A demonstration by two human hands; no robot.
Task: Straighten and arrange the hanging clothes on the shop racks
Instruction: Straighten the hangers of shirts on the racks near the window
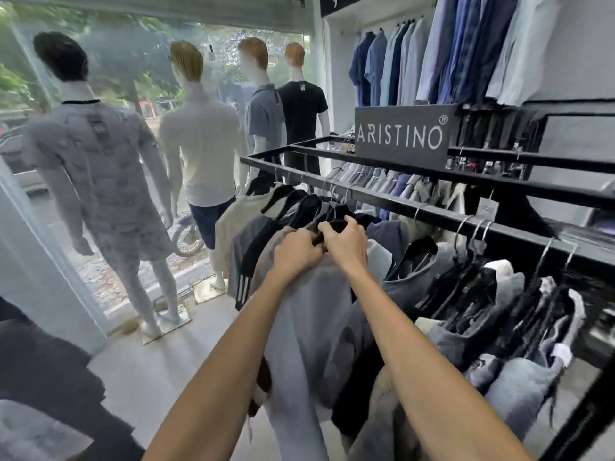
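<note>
One black hanger [336, 224] — under right hand [346, 246] fingers [328, 229], left hand [297, 251] pinching.

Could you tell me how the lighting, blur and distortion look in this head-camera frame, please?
Head view: daylight through the shop window backlights and washes out the mannequins, which look smeared; head view: wide-angle distortion stretches the forearms and tilts the edges; head view: the left hand and right hand on the black hanger, and the ARISTINO sign, are fairly sharp.

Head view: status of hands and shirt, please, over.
Left hand grips grey shirt at the neck. Right hand grips black hanger. Dark shirts packed close on rail.
</note>
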